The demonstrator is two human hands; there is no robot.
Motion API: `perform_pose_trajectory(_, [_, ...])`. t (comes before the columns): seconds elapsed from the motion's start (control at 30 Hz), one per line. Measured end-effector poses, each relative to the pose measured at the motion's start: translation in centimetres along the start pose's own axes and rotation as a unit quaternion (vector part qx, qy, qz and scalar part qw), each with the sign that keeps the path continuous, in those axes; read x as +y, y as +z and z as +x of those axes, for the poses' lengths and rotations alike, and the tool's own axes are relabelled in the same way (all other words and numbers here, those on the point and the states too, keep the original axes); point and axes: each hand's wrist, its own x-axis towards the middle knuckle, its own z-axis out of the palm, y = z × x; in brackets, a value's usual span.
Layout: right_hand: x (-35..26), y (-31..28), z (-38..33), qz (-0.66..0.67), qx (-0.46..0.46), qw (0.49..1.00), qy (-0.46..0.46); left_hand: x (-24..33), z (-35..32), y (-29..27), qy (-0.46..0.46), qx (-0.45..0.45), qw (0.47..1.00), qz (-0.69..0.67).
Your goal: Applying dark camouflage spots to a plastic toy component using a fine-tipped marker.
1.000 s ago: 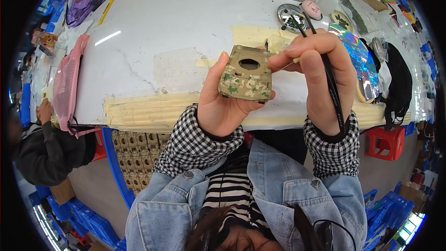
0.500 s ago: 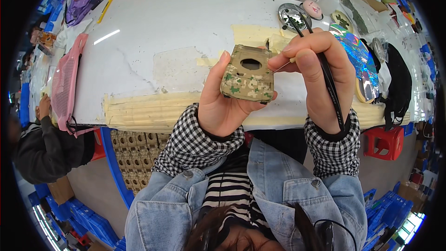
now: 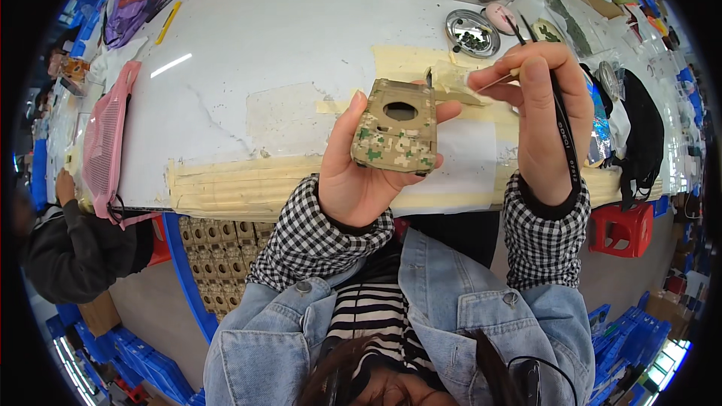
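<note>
My left hand [image 3: 347, 188] cradles a camouflage-patterned casing [image 3: 391, 152] with an oval opening, its thumb along the left side and fingertips showing at the right. In my right hand [image 3: 553, 116], raised to the right of the casing and apart from it, is a pair of black tweezers [image 3: 562, 122], tucked against the palm with the tips pointing up and away. Thumb and forefinger of that hand also pinch a thin needle-like tool with a pale end [image 3: 514, 73]. A round metal dish [image 3: 492, 43] of small dark green pieces lies beyond.
Yellowish tape [image 3: 226, 184] runs along the table's near edge. A pink mesh bag [image 3: 109, 143] stands left; a black bag [image 3: 643, 128] lies right. A blue crate [image 3: 188, 278] below the table holds many similar casings. Another person's arm [image 3: 71, 210] shows far left.
My right hand has drawn away from the casing to the right, carrying the tweezers and needle-like tool. The casing, still in my left hand, has shifted slightly left and nearer.
</note>
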Motion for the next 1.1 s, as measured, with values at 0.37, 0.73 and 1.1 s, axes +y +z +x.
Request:
perform_pose_trajectory(0.37, [4.0, -2.4, 1.1, -0.436, -0.007, 0.879, -0.195, 0.7, -0.1, -1.0, 0.088, -0.071, 0.994, 0.010])
perform_pose_trajectory(0.73, [0.4, -3.3, -4.3, -0.200, -0.018, 0.978, 0.052, 0.4, -0.5, -1.0, 0.165, -0.036, 0.985, 0.036])
perform_pose_trajectory(1.1, [3.9, -2.7, -4.9, -0.054, -0.050, 0.979, 0.190, 1.0, -0.4, -1.9, 0.127, -0.079, 0.987, 0.049])
